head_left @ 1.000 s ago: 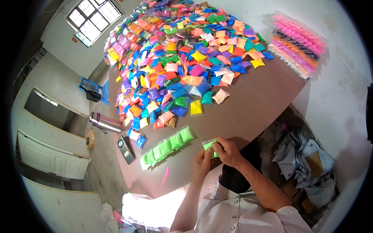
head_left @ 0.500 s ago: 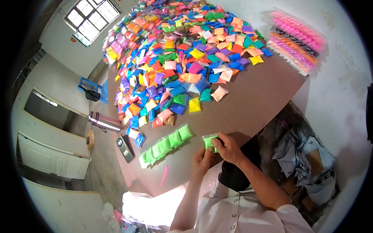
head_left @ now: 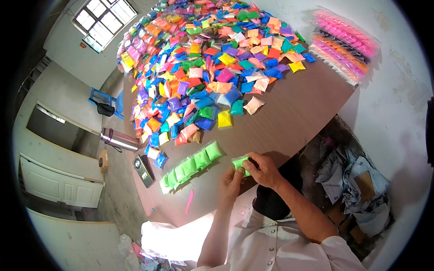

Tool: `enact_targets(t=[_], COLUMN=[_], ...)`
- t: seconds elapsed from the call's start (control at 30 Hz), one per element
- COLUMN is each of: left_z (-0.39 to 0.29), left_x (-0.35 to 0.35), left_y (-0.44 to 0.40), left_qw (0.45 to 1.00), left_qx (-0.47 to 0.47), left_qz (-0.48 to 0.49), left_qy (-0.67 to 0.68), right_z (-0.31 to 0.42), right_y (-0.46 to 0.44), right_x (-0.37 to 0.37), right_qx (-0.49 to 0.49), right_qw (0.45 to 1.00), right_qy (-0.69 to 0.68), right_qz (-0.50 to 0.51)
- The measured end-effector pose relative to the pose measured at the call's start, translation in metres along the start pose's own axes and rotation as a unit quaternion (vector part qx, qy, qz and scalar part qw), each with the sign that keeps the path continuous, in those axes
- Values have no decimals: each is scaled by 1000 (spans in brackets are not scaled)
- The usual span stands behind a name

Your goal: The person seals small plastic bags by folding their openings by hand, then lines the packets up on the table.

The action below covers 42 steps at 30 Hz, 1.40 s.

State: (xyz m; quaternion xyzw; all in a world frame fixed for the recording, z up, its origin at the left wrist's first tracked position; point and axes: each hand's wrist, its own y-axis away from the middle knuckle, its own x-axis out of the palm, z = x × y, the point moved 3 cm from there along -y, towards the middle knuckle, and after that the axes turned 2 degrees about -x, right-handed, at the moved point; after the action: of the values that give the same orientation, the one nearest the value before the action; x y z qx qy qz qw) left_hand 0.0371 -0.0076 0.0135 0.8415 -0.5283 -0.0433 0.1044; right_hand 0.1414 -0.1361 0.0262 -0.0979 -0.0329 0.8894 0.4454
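Both forearms (head_left: 298,205) angle inward to meet by the near edge of the worktop (head_left: 298,106). The left hand (head_left: 231,179) and right hand (head_left: 266,170) are nearly closed, pinching one green packet (head_left: 240,161) between them; their fingers hide much of it. A strip of green packets (head_left: 190,167) lies to their left.

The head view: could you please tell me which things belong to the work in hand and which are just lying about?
Seems part of the work:
- green packet in left hand and right hand
- row of green packets
- perhaps pile of coloured packets

Seems just lying about:
- phone
- flask
- blue chair
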Motion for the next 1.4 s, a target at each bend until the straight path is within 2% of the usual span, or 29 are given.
enact_targets(t=[0.17,0.27,0.33,0.43,0.73,0.83,0.97,1.17,1.23,1.27,1.33,1.4], left_z=[3,0,3,-1,5,3,5,7,11,12,13,11], left_x=[1,-1,-4,-4,-7,-5,-8,-10,-12,-11,-7,0], left_y=[1,0,-2,0,-1,-4,-4,-1,5,12,30,44], left_qw=[1000,1000,999,998,998,998,999,995,994,994,995,997], left_qx=[-16,12,16,19,21,12,24,64,55,51,-19,-3], left_qz=[-3,-10,-9,-8,-24,-32,-22,-70,-95,-93,-74,-47], left_qy=[23,21,39,57,45,56,40,10,6,6,58,53], right_z=[-2,-7,-6,-12,-6,-13,-8,-6,8,13,12,14], right_y=[0,0,1,0,0,3,2,7,22,32,50,66], right_x=[0,0,1,4,2,7,6,7,7,6,6,-1], right_qx=[-17,1,-27,-58,-22,-64,-70,-63,-141,-137,21,41], right_qw=[999,998,1000,998,1000,998,997,997,986,986,999,998], right_qy=[-43,-58,0,9,-9,20,19,34,81,81,19,9], right_qz=[-13,-4,9,7,-1,-7,-9,-1,-36,-37,22,40])
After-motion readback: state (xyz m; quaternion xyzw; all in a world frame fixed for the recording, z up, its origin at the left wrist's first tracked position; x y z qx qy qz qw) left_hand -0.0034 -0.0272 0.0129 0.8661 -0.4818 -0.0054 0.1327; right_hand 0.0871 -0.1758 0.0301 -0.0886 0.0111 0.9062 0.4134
